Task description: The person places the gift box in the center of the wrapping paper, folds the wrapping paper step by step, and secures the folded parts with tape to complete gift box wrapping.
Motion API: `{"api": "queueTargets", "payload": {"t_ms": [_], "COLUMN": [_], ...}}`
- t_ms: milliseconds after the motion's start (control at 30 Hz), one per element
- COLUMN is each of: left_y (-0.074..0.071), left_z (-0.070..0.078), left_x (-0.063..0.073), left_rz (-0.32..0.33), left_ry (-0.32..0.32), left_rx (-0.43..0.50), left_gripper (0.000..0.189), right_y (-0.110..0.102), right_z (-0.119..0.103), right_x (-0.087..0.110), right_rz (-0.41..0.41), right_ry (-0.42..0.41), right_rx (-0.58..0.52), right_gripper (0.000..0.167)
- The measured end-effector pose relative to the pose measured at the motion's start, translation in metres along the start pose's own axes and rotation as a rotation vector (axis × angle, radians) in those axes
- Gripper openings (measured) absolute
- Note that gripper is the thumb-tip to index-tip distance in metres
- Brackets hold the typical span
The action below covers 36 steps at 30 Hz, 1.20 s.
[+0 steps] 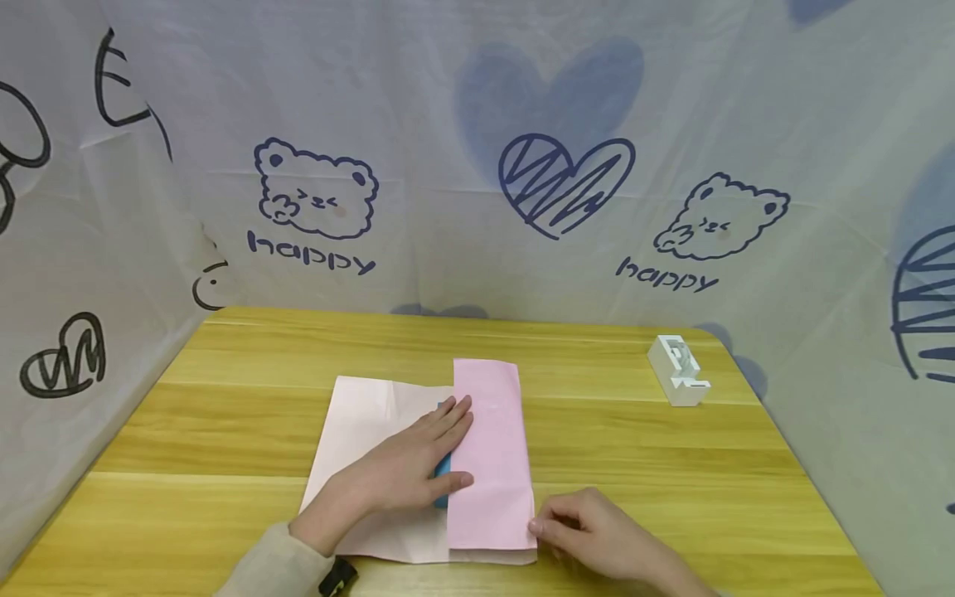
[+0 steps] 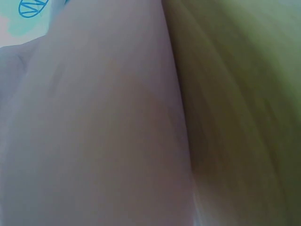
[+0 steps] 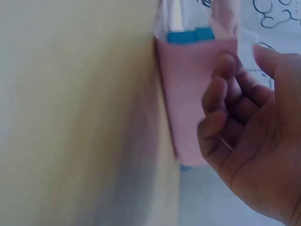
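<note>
A large sheet of paper (image 1: 366, 406), pale on its upper face, lies on the table. Its right part is folded over, showing a pink flap (image 1: 491, 456). A flat blue object (image 1: 443, 468) lies partly under this flap, mostly hidden by paper and hand. My left hand (image 1: 399, 464) rests spread over the blue object, fingertips and thumb on the flap's edge. Beside the flap's near right corner is my right hand (image 1: 593, 531), thumb tip at the fold and fingers loosely curled. In the right wrist view, a gap shows between its thumb and fingers. Forearm skin fills most of the left wrist view.
A white tape dispenser-like block (image 1: 677, 371) stands at the table's back right. The wooden table (image 1: 224, 431) has a printed cloth (image 1: 440, 207) hanging behind it and at both sides. A black band (image 1: 337, 576) shows at my left wrist.
</note>
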<state>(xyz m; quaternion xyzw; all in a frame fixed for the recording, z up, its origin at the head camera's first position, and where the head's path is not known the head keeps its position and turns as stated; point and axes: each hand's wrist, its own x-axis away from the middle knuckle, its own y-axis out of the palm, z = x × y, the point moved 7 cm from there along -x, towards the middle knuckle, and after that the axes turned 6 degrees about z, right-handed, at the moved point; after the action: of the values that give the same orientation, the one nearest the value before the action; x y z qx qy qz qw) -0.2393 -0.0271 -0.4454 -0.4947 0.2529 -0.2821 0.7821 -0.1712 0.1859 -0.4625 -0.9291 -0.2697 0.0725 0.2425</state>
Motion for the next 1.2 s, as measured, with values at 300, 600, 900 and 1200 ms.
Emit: {"api": "queueTargets", "payload": {"t_ms": [300,600,900,1200], "left_y": [0.0,0.002,-0.001,-0.019], "left_z": [-0.001,-0.002,-0.002,-0.013], "left_x": [0.001,0.0,0.0,0.004], "left_rz": [0.003,-0.004,0.0,0.043], "left_ry": [-0.009,-0.014,-0.02,-0.032], "left_rx": [0.0,0.013,-0.001,-0.046], "left_gripper": [0.082,0.082,0.082,0.09], "right_y": [-0.028,-0.003,0.004,0.006], "right_z": [-0.025,-0.021,-0.017,-0.015], "right_x": [-0.028,-0.06,-0.067,-0.068], "right_rz": [0.349,0.129,0.068,0.056], "right_ry": [-0.203,-0.219,-0.217,-0.199], "right_rx": [0.468,0.755,0.726,0.721], "right_gripper": [0.043,0.065,0.063,0.063]}}
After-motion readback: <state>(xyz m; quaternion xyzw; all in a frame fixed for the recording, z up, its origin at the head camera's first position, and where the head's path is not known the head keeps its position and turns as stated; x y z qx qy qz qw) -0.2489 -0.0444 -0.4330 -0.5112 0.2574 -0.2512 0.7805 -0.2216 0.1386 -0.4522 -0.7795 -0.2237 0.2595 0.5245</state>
